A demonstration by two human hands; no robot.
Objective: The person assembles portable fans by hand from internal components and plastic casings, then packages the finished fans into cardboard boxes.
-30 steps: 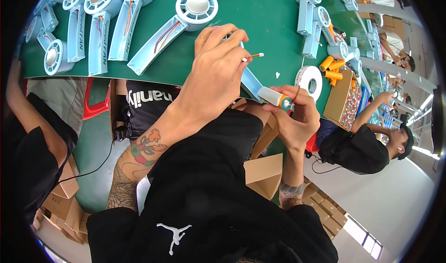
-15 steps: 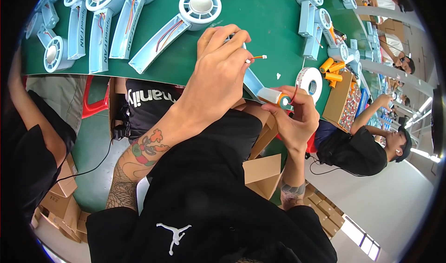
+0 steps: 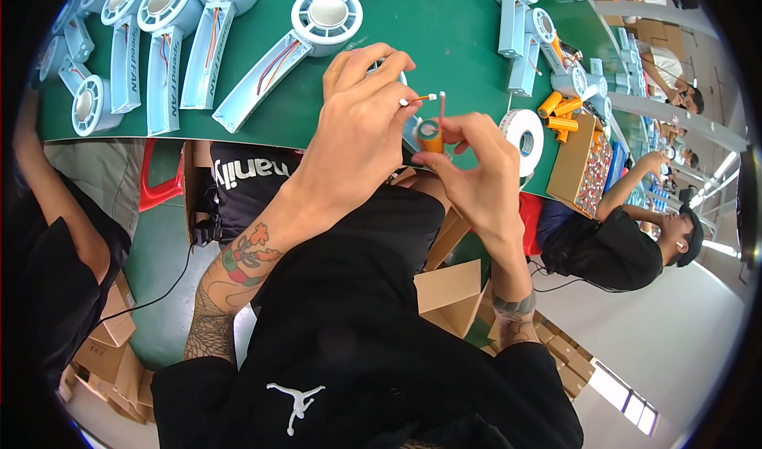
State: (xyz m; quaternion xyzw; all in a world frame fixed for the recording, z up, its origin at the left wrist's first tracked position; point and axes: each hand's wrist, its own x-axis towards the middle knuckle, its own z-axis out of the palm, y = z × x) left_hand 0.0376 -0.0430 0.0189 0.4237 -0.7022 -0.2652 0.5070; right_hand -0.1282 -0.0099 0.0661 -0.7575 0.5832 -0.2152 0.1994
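Observation:
My left hand [image 3: 359, 115] is closed around a light-blue fan housing [image 3: 410, 134], mostly hidden behind the fingers. Beside its fingertips a small white plug [image 3: 432, 96] sticks out on short coloured wires. My right hand [image 3: 484, 167] pinches an orange cylindrical battery [image 3: 431, 139] between thumb and fingers, one round end tilted up. A thin reddish lead [image 3: 442, 106] rises beside the battery, close to the plug but apart from it. Just beyond my left hand lies an open fan half [image 3: 328, 11] with wires in its handle.
More blue fan halves [image 3: 163, 68] lie at the left of the green table [image 3: 444, 36]. At right are a white tape roll [image 3: 524, 141], several orange batteries [image 3: 562, 123] and a cardboard box [image 3: 573, 159] of small parts. Co-workers sit on both sides.
My right hand has brought the battery up and left from the lower end of the housing, turning its end upward. The battery's lead now stands near the plug. My left hand keeps its grip.

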